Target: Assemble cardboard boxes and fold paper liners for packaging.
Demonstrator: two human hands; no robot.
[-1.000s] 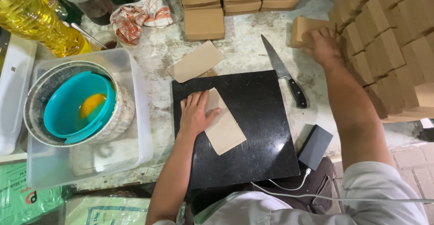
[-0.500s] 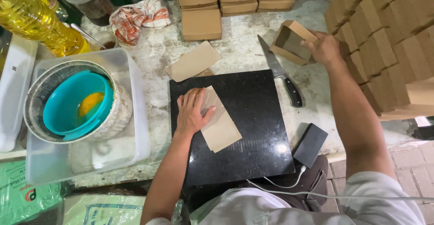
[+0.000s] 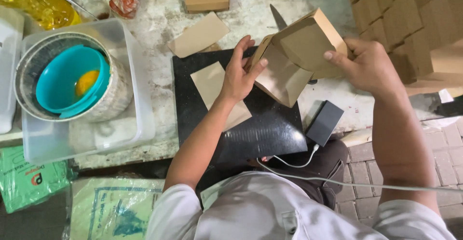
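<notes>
Box (image 3: 296, 59): brown cardboard, being held tilted above the black board (image 3: 270, 134), flap hanging open.
Right hand (image 3: 369, 66): gripping the box's far side, steadying it.
Left hand (image 3: 241, 73): fingers pressing the flap edge.
Paper sheet (image 3: 212, 83): lying flat on the board.

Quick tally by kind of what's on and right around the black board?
Open cardboard box, held by left hand and right hand: 1
Flat brown paper sheets: 2
Knife: 1
Small black device: 1
Black board: 1
Total: 6
</notes>
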